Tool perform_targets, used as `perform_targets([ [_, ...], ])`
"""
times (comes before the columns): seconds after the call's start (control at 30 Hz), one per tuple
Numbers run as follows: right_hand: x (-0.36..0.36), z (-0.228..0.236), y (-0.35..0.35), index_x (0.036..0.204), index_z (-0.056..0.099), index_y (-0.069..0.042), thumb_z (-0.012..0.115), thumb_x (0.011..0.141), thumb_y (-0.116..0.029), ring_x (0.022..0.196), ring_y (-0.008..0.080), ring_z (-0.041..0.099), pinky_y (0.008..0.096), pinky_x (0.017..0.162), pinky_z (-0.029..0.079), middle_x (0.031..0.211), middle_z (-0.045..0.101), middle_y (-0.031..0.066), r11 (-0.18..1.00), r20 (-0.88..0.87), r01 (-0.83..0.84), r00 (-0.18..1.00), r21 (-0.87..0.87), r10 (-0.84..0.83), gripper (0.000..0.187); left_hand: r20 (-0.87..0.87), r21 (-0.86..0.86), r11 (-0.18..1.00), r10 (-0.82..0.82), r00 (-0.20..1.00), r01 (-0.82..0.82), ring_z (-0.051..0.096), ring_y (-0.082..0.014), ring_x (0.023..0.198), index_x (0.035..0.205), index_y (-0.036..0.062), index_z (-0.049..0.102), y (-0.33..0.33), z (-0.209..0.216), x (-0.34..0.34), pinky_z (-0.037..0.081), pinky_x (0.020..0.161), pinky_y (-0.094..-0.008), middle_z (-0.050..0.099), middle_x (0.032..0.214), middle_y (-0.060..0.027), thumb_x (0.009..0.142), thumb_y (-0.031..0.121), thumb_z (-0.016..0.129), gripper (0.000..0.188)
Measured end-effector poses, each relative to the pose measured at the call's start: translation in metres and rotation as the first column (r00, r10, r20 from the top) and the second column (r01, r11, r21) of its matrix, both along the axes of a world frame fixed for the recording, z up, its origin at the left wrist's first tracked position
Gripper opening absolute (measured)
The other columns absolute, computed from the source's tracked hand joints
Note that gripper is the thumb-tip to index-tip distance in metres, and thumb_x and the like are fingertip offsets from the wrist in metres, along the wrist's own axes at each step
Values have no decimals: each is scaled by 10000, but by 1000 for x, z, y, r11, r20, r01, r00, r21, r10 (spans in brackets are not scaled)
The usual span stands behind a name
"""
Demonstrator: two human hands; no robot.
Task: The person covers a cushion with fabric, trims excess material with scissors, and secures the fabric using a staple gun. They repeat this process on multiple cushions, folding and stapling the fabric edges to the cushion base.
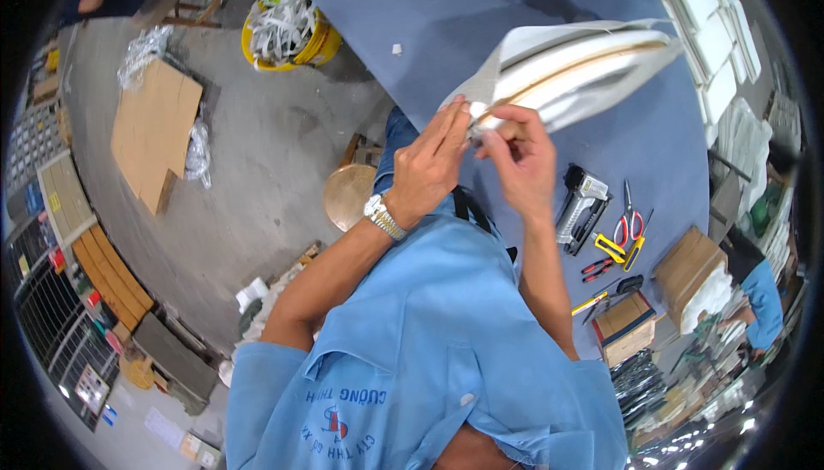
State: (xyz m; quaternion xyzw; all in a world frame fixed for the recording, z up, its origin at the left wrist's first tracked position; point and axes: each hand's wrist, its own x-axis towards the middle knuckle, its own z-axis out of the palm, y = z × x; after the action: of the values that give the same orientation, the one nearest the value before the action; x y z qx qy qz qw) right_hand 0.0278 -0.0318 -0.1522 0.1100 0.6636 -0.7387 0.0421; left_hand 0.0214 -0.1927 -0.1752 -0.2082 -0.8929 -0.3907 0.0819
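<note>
At blue tbl (635,139), L fingers (445,127) on end of white-covered pad (577,79), grip unclear; R fingers (518,115) pinch same end.

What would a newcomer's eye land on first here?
Probably the big white padded piece with its pale cloth, over the blue-grey table, with the left hand and right hand at its near end. Next, the bright yellow bucket full of white strips, left of the table. Then the silver staple gun and red-handled scissors on the table, to the right.
</note>
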Motion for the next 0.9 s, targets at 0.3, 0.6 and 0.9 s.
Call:
perform_targets([
  [0.3,132,-57,180,1354,541,-7,712,942,-153,872,188,680,309,784,559,988,676,110,717,190,199,886,668,-423,469,-163,-19,999,40,986,-44,695,-317,1178,1340,11,632,12,-23,22,644,789,-332,640,1391,-178,826,-21,680,517],
  [0.6,200,-159,200,1487,381,21,784,788,-108,922,291,641,396,866,532,1164,617,185,297,111,25,895,955,-432,817,-192,0,998,63,979,-64,683,-329,1184,1328,53,653,16,-25,25,631,662,-306,608,1443,-158,865,43,664,463],
  [0.9,148,23,120,1330,564,-3,682,954,-71,684,167,615,321,653,530,840,636,69,818,158,532,808,218,-568,400,-74,37,997,70,995,-68,640,-272,1276,1326,60,660,11,-15,15,607,876,-330,618,1437,-130,840,38,732,491],
])
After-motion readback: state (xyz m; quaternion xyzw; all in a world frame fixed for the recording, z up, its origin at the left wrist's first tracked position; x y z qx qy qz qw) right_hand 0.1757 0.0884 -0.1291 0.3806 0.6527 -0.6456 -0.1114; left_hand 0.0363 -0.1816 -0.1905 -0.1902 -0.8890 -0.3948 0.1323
